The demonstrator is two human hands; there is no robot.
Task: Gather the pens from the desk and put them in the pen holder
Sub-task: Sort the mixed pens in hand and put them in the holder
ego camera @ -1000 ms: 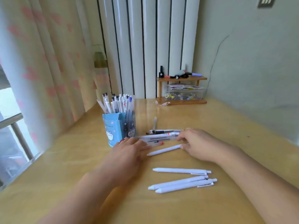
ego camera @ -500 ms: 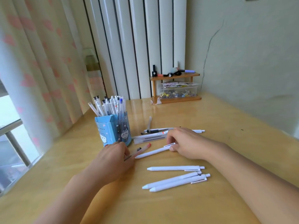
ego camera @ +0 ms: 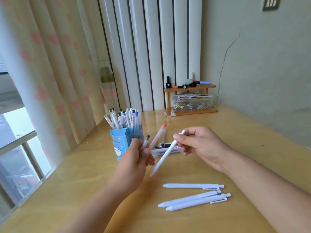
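Left hand (ego camera: 134, 161): we are gripping a red-capped pen (ego camera: 157, 137) and a black-capped pen (ego camera: 145, 142).
Right hand (ego camera: 200, 145): we are pinching a white pen (ego camera: 165, 154).
Tabletop (ego camera: 235, 140): three white pens (ego camera: 193, 194) are lying near us.
Pen holder (ego camera: 122, 140): standing behind our left hand.

A small wooden shelf (ego camera: 190, 88) stands at the surface's far edge. A clear box (ego camera: 193, 103) sits inside it. Heart-patterned curtains (ego camera: 50, 64) hang left.

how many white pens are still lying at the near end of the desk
3: one white pen lies alone, two more lie side by side just nearer. Others behind the hands may be hidden.
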